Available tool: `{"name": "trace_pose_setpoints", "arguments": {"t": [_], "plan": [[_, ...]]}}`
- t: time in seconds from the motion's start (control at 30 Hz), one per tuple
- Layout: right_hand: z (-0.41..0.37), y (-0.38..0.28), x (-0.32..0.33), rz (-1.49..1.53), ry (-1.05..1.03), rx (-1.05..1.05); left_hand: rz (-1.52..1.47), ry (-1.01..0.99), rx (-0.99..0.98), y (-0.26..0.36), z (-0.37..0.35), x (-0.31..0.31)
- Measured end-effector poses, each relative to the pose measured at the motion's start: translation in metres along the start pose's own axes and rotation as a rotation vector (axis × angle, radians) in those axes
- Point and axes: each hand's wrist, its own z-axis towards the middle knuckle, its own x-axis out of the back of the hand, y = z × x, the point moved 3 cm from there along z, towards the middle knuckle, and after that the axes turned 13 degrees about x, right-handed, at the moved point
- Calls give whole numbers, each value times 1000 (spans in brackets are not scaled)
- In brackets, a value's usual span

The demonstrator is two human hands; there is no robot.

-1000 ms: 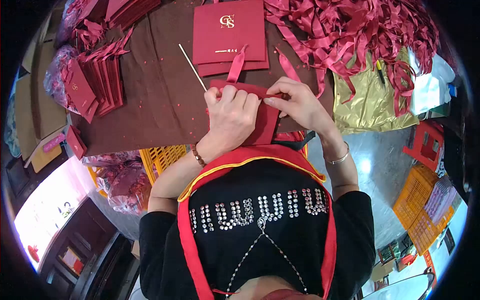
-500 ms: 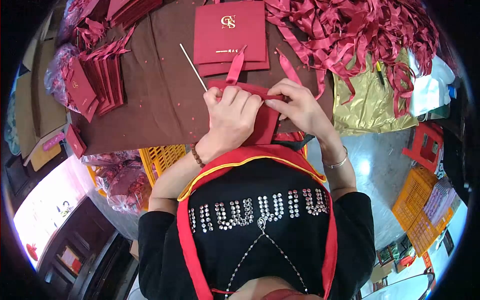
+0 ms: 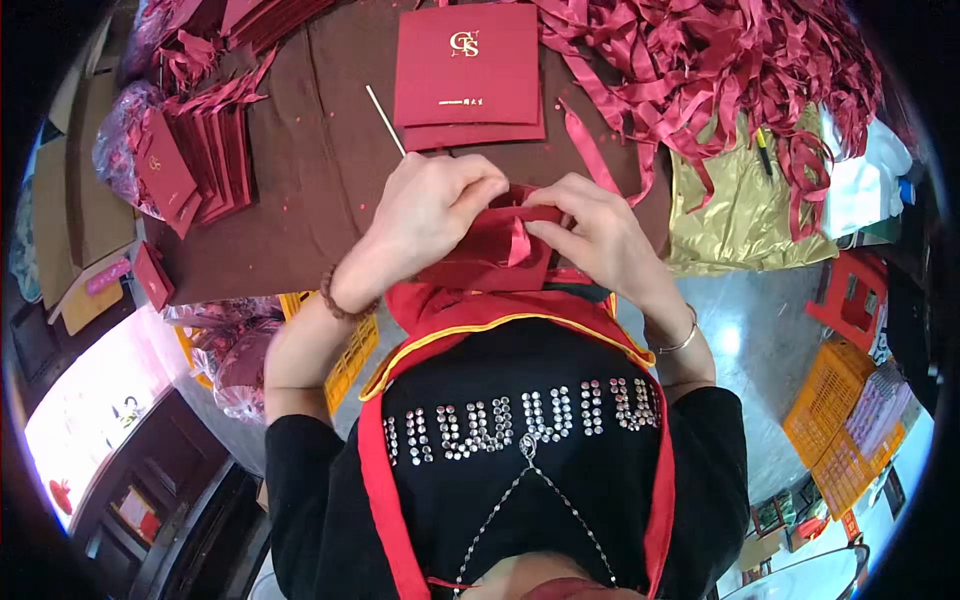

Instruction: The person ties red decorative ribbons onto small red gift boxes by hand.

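A red paper gift bag (image 3: 470, 272) lies at the table edge against my apron, its mouth partly spread. A short red ribbon end (image 3: 520, 243) hangs over its near side. My left hand (image 3: 430, 215) is closed, thumb and fingers pinched at the bag's upper left rim; the fingertips are partly hidden. My right hand (image 3: 592, 222) pinches the bag's upper right rim between thumb and fingers. Just beyond my hands lies a stack of flat red bags (image 3: 468, 70) with gold lettering. A thin white stick (image 3: 385, 120) rests beside the stack, its near end behind my left hand.
A heap of red ribbons (image 3: 700, 80) covers the back right, above a gold plastic sheet (image 3: 725, 215) with a yellow-and-black pen (image 3: 764, 152). Several red bags (image 3: 210, 165) stand in a row at left. Yellow crates (image 3: 830, 420) and a red stool (image 3: 850, 300) are at floor level.
My left hand has risen and turned at the bag's rim. The ribbon end that pointed away from me now hangs toward me. The bag's mouth shows wider.
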Motion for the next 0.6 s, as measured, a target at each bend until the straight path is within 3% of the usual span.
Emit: {"name": "trace_pose_setpoints", "arguments": {"t": [0.03, 0.13, 0.17, 0.27, 0.43, 0.6], "plan": [[0, -2, -2, 0, -2, 3, 0, 3, 1, 2, 4, 4], [1, -7, -4, -72, 34, 28, 215, -389, 182, 4, 19, 4], [0, -7, -5, -95, 35, 14, 216, -382, 184, 4, 25, 6], [0, -8, -8, -119, 34, 15, 225, -658, 252, 2, 34, 2], [0, -8, -5, -32, 39, 27, 217, -732, 344, 7, 36, -3], [1, 4, -2, 124, -30, -70, 237, -530, 294, 10, 30, -6]]}}
